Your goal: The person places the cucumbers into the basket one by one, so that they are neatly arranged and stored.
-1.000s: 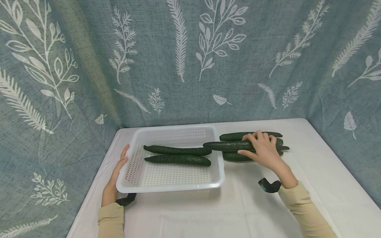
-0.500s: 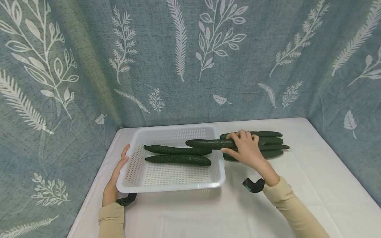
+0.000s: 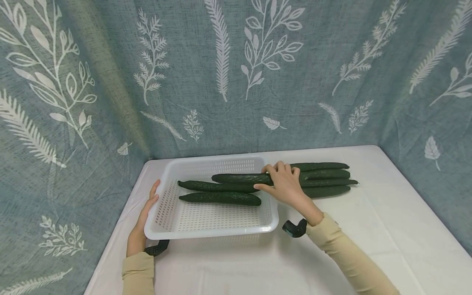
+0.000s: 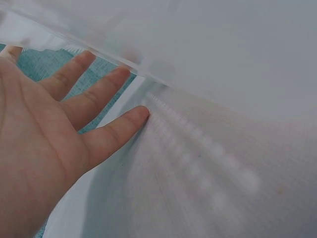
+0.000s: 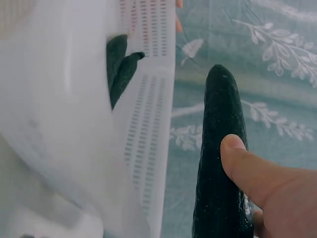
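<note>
My right hand (image 3: 287,185) grips a dark green cucumber (image 3: 239,178) over the right rim of a white perforated plastic basket (image 3: 210,234). In the right wrist view the thumb (image 5: 242,161) presses along the side of this cucumber (image 5: 215,148), whose rounded tip points away. Two more cucumbers lie side by side in the basket, a nearer one (image 3: 221,198) and a farther one (image 3: 206,186). At the basket's left wall, my left hand (image 3: 144,217) has its fingers extended. The left wrist view shows its fingertips (image 4: 121,74) at the basket's underside edge.
To the right of the basket, several cucumbers (image 3: 326,182) lie in a row on the white tablecloth (image 3: 376,221). A blue-green curtain (image 3: 236,123) with white leaf prints closes off the back and both sides. Dark devices (image 3: 295,228) sit at both wrists.
My right hand has carried the cucumber leftward from above the row on the table until most of it is over the basket. The left hand has stayed at the basket's side.
</note>
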`<state>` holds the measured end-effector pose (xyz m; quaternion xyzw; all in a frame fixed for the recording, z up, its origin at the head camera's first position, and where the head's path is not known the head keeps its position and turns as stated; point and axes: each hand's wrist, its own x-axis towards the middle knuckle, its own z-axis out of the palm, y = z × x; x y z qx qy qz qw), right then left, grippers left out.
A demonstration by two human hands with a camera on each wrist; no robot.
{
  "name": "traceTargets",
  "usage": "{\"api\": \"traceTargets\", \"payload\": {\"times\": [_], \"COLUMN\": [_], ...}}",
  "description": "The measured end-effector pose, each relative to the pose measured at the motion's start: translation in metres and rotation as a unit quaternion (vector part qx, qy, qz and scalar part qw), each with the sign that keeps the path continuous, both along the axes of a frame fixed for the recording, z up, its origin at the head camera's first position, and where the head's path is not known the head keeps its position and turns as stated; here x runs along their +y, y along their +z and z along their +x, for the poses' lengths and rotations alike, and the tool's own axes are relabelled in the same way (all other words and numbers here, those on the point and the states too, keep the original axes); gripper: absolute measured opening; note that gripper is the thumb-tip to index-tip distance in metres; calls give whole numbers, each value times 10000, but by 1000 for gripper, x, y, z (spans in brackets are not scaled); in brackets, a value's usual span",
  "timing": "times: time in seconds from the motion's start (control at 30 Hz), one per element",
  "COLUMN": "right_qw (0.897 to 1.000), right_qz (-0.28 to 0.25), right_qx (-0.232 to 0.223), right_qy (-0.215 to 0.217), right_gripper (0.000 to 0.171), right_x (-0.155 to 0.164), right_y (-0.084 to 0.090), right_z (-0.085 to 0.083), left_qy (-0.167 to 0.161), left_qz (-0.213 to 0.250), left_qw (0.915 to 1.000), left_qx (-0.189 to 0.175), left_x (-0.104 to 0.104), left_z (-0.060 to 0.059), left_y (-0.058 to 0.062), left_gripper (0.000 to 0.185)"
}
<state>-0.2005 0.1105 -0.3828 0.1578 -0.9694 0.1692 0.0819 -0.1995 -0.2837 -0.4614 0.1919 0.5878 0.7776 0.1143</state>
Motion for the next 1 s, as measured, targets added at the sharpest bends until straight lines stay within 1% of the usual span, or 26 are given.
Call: {"api": "traceTargets", "payload": {"times": [0.1,0.27,0.33,0.5,0.63,0.77,0.83,0.97,1.0], "right_qw": [10000,9998,9996,9995,9996,9995,9995,9994,9994], "right_qz": [13,67,105,113,88,152,188,185,190], "right_qx": [-57,-187,-242,-297,-267,-243,-237,-260,-247], "right_qy": [46,54,36,39,84,92,100,151,165], "right_gripper": [49,49,50,50,51,51,51,51,51], "right_x": [-8,-19,-23,-34,-44,-55,-60,-70,-72], "right_y": [-2,-1,-1,-2,-5,-7,-8,-10,-11], "right_z": [0,0,1,4,9,13,15,19,20], "left_qy": [5,89,69,-66,61,197,216,326,353], "left_qz": [-70,154,230,58,-82,-209,-217,-327,-345], "left_qw": [10000,9998,9997,10000,9999,9995,9994,9984,9983], "left_qx": [28,8,-30,-47,0,-145,-149,-316,-300], "left_x": [0,-1,-2,-1,1,2,2,4,4], "left_z": [0,-3,-3,0,2,6,6,9,9], "left_y": [-1,-3,-3,-2,0,1,2,6,6], "left_gripper": [47,49,49,47,47,48,48,48,48]}}
